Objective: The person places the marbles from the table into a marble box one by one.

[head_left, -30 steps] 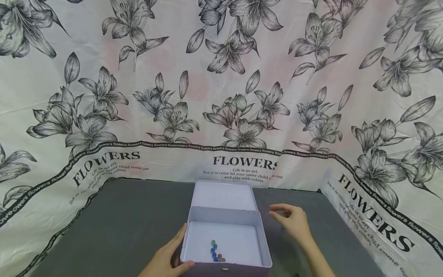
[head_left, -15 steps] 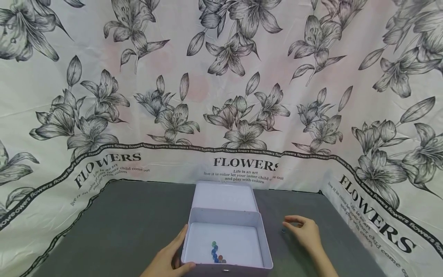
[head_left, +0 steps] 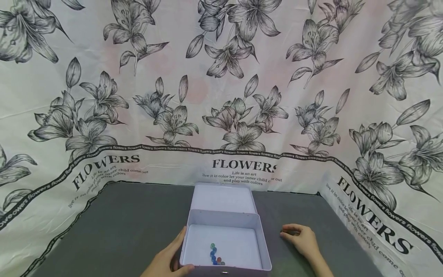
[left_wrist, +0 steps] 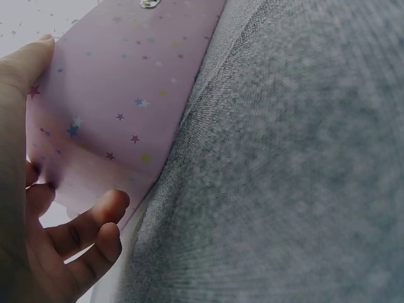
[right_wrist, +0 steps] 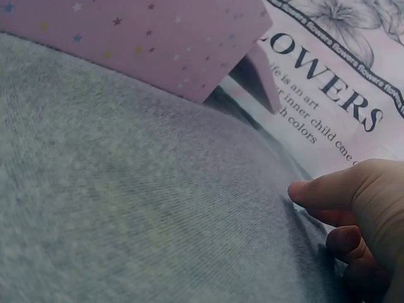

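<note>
A lilac box (head_left: 226, 217) with its lid (head_left: 223, 198) folded back stands in the middle. Small glassy marbles, green, blue, reddish and greyish, lie in a bent row near its front wall; a blue marble (head_left: 212, 254) is among them. My left hand (head_left: 168, 254) grips the front left corner, thumb on the front wall and fingers along the side. Coloured stars dot the box's outside (left_wrist: 101, 95) in the left wrist view. Right of the box, my right hand (head_left: 302, 240) is low over the cloth, thumb and forefinger pinching a small marble (right_wrist: 298, 207), mostly hidden by the fingertips.
Grey cloth (head_left: 138, 219) covers the table on both sides of the box. A white curtain (head_left: 238, 115) with lily drawings and lettering hangs behind and wraps round the left and right edges.
My right hand has moved right and down from beside the lid to the cloth. The marble that lay under its fingertips is now hidden there. My left hand and the box stay put.
</note>
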A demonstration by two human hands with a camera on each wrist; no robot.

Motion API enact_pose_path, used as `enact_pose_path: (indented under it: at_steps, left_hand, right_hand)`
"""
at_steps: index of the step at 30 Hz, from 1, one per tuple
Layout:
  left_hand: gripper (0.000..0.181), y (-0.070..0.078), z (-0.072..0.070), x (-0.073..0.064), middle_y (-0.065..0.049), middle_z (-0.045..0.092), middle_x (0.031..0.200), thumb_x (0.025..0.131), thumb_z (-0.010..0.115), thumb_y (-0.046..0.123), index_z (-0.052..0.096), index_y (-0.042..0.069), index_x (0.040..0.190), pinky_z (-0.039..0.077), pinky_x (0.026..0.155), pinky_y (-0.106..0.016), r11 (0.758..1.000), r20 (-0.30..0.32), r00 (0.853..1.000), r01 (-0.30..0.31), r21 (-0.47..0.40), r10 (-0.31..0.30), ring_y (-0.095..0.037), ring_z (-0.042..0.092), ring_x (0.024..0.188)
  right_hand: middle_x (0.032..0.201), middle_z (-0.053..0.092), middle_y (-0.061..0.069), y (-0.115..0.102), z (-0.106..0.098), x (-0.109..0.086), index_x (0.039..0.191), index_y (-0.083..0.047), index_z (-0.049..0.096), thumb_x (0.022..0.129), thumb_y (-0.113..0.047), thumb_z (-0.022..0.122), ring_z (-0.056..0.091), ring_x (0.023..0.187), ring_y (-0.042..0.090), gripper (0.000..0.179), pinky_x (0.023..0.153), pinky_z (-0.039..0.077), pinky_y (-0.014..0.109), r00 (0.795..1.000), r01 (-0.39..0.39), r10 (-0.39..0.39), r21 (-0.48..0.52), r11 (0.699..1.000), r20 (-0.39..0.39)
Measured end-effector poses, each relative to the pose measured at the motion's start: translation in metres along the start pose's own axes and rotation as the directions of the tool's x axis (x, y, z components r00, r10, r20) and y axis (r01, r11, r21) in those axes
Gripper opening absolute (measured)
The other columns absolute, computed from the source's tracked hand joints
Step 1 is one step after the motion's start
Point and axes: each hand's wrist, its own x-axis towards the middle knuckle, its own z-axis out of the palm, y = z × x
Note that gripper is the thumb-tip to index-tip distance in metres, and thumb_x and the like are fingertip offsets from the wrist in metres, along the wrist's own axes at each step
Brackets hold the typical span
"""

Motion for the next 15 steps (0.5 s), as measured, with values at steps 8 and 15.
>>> enact_pose_path:
  at_steps: [8, 15]
  left_hand:
    - [0.106, 0.0034, 0.0003, -0.0002, -0.021, 0.025, 0.173, 0.092, 0.08, 0.052, 0.019, 0.015, 0.171, 0.048, 0.062, -0.024, 1.0, -0.001, 1.0, 0.03, -0.01, -0.03, -0.017, 0.06, 0.094]
    - [0.107, 0.0032, -0.0001, 0.0005, -0.022, 0.027, 0.172, 0.091, 0.079, 0.055, 0.02, 0.013, 0.171, 0.057, 0.075, -0.031, 0.999, -0.011, 1.0, 0.027, 0.043, -0.027, -0.021, 0.06, 0.105]
  right_hand:
    - [0.095, 0.082, 0.006, 0.0051, 0.0032, -0.0014, 0.099, -0.008, 0.084, 0.08, -0.015, 0.094, 0.057, 0.06, 0.004, 0.022, 0.061, 0.047, 0.024, 0.999, 0.024, -0.024, -0.006, 1.0, -0.025]
    - [0.089, 0.081, 0.002, 0.0068, 0.003, -0.0016, 0.097, -0.009, 0.084, 0.08, -0.013, 0.093, 0.05, 0.051, 0.006, 0.019, 0.054, 0.042, 0.025, 0.998, 0.033, -0.033, 0.001, 0.999, -0.044]
